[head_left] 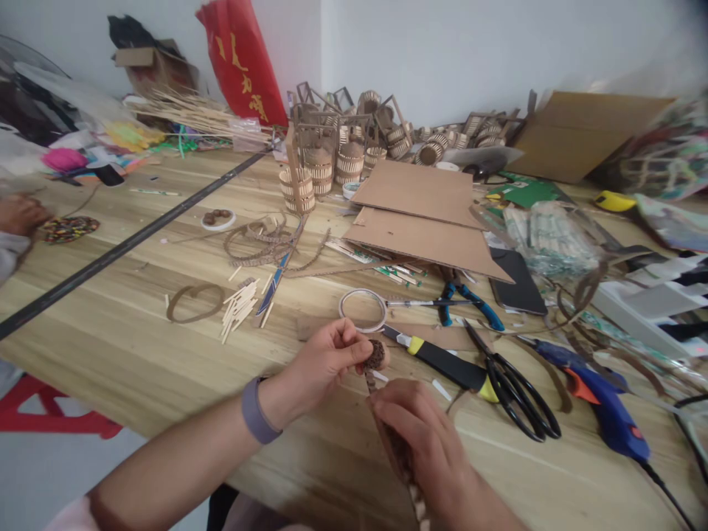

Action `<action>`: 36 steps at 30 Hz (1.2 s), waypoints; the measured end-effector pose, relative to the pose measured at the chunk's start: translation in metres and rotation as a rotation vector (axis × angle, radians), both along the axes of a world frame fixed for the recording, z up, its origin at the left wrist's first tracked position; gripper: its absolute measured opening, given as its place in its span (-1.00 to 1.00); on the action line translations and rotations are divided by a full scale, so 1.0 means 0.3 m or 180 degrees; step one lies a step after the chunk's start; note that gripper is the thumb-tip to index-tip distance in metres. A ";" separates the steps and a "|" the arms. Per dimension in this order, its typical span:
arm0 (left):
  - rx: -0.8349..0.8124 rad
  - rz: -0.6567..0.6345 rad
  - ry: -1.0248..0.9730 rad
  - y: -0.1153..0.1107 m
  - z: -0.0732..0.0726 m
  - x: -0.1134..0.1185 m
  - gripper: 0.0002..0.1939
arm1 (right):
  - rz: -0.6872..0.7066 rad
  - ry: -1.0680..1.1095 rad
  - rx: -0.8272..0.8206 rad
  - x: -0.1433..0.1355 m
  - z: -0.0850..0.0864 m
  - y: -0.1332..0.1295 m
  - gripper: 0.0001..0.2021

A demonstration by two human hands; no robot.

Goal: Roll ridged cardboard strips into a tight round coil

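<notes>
My left hand, with a purple band on its wrist, pinches a small tight coil of brown corrugated cardboard between thumb and fingers. From the coil a strip of corrugated cardboard runs down toward me. Fingers of my right hand are closed around this strip just below the coil. Beyond my hands lie a white ring and a utility knife with a black and yellow handle. Black scissors rest to the right of the knife.
A blue glue gun lies at right, near blue-handled pliers and a black phone. Cardboard sheets and several small wooden-slat buckets stand farther back. Short sticks lie at left. Another person's hand is far left.
</notes>
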State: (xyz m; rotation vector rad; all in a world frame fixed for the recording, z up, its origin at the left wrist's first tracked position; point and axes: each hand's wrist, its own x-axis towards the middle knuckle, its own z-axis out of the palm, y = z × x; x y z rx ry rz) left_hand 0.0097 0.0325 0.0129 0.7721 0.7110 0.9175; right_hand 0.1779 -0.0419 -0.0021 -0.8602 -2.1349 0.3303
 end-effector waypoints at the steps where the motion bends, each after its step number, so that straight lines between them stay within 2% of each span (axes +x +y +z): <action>1: 0.0031 -0.0009 0.0010 0.001 -0.001 -0.001 -0.40 | -0.0019 0.0082 -0.0113 0.003 0.000 -0.002 -0.61; 5: 0.0190 -0.0039 0.0011 0.004 -0.012 -0.007 -0.41 | -0.0020 0.0342 -0.0244 0.019 -0.021 -0.001 -0.69; 9: 0.0350 -0.0168 0.0011 0.008 -0.025 -0.013 -0.43 | -0.0070 0.0634 -0.0336 0.031 -0.038 0.004 -0.69; 15: 0.0617 -0.0295 0.0329 0.007 -0.025 -0.023 -0.42 | -0.0752 0.0878 -0.0553 0.017 -0.028 0.009 -0.89; 20: 0.0726 -0.0434 0.0478 0.002 -0.011 -0.026 -0.40 | -0.0974 0.0749 -0.0733 0.016 -0.014 0.015 -0.86; 24: 0.0662 -0.0547 0.0491 -0.004 -0.001 -0.025 -0.39 | -0.0946 0.0698 -0.0580 0.014 -0.005 0.011 -0.80; 31: 0.0632 -0.0651 0.0531 -0.012 0.010 -0.031 -0.36 | -0.0824 0.1003 -0.0195 -0.003 0.034 0.020 -0.70; 36: 0.0814 -0.0746 0.0610 -0.008 0.015 -0.036 -0.38 | -0.0731 0.1595 -0.0339 -0.023 0.075 0.031 -0.76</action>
